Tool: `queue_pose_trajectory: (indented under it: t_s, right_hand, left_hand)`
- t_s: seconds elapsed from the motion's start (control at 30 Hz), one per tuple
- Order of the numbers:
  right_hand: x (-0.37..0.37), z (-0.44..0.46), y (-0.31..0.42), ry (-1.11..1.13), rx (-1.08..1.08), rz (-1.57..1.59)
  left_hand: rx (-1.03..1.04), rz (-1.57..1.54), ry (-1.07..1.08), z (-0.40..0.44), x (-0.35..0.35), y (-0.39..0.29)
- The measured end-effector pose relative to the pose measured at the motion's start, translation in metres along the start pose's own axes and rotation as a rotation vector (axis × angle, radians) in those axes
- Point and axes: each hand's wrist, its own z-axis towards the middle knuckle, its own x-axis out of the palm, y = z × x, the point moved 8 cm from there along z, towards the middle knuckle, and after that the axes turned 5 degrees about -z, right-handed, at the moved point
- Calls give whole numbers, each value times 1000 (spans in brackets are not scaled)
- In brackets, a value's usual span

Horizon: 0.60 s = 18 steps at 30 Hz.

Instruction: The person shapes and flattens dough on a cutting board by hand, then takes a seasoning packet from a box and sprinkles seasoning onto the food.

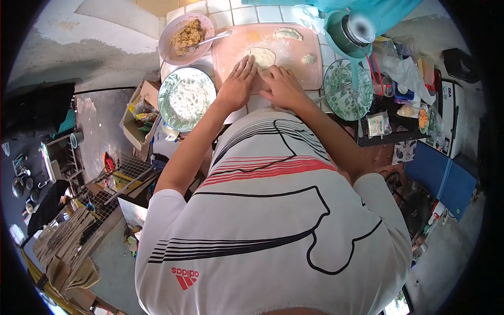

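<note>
A flat round of pale dough (262, 58) lies on the pink board (228, 39). At its lower left edge rests my left hand (239, 81), palm down with its fingers stretched out. My right hand (283, 84) is at the lower right edge of the dough, its fingers bent a little and apart, with nothing visible in it. Near the board's top right are a folded, filled dough piece (287, 34) and a small lump of dough (308, 59).
Left of the board stand a pink bowl of filling (167, 39) with a spoon and a plate with white flour (187, 98). On the right are a green patterned plate (341, 100), a teal pot (336, 35) and a dark rack (391, 137) with packages.
</note>
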Motion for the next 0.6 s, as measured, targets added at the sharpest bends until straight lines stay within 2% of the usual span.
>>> queue_pose_trajectory:
  t_s: [0.07,0.17,0.27,0.5,0.57,0.6]
  right_hand:
    - [-7,-5,-11,-76,82,37]
    - [-10,-7,-17,-21,154,-32]
    - [-2,-6,-13,-25,117,-167]
    - [-12,-9,-18,-35,53,-52]
    - [-17,-7,-25,112,126,40]
    - [-18,-6,-25,108,127,39]
  left_hand:
    - [-3,20,0,-1,2,1]
    - [7,-3,5,10,-5,-7]
    - [22,-70,-22,16,4,-18]
    - [46,-90,-55,8,12,-16]
    - [52,-80,-27,13,6,-13]
    - [12,-165,14,15,6,-11]
